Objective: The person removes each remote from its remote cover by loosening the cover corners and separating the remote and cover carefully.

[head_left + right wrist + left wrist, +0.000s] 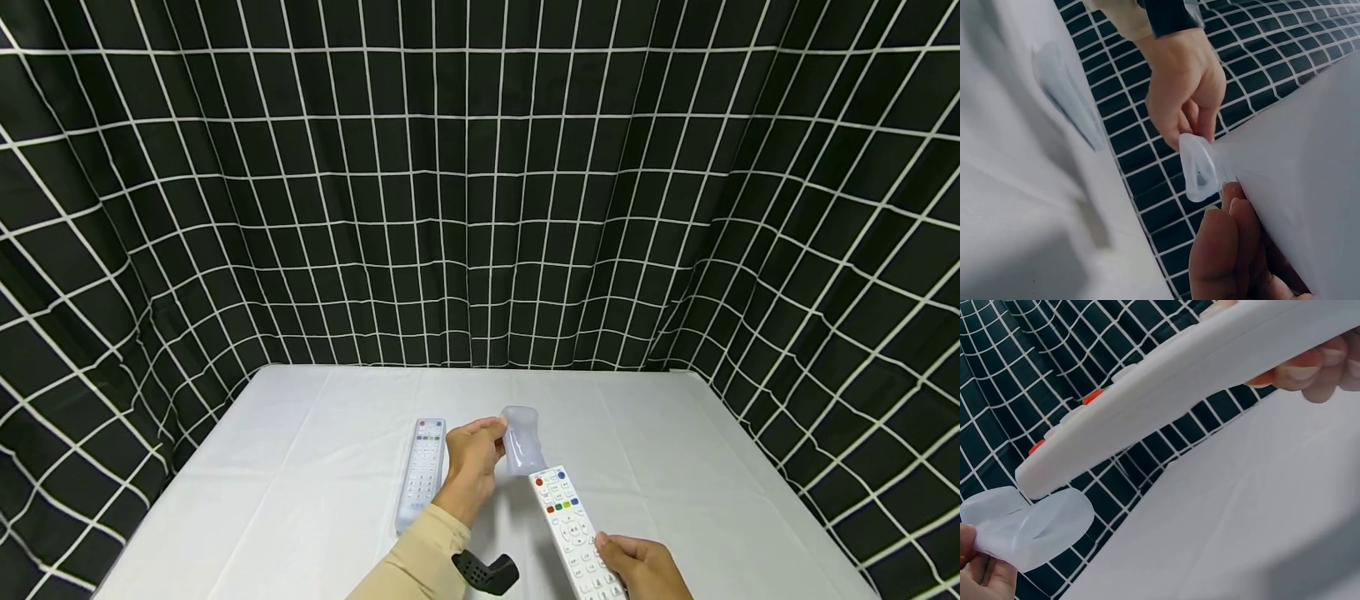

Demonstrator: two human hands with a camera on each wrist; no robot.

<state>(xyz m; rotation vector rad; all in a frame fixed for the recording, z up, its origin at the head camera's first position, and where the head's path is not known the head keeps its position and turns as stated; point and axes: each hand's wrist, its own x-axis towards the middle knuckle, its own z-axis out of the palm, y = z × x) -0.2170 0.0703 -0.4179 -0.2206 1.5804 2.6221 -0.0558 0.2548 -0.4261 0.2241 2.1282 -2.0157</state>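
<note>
Altogether, left fingers (492, 427) hold one sleeve (522, 443), right fingers (1215, 240) one of two remotes (576, 533) (422, 471).

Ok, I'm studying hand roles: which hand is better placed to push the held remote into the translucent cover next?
Probably the right hand: it grips the remote, whose top end points at the translucent cover pinched in the left hand.

White table (300, 475), translucent-covered remote (422, 475) lying face-up — left of centre

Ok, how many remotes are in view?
2: a bare remote held in the right hand, and a covered remote on the table, left of the left hand.
</note>
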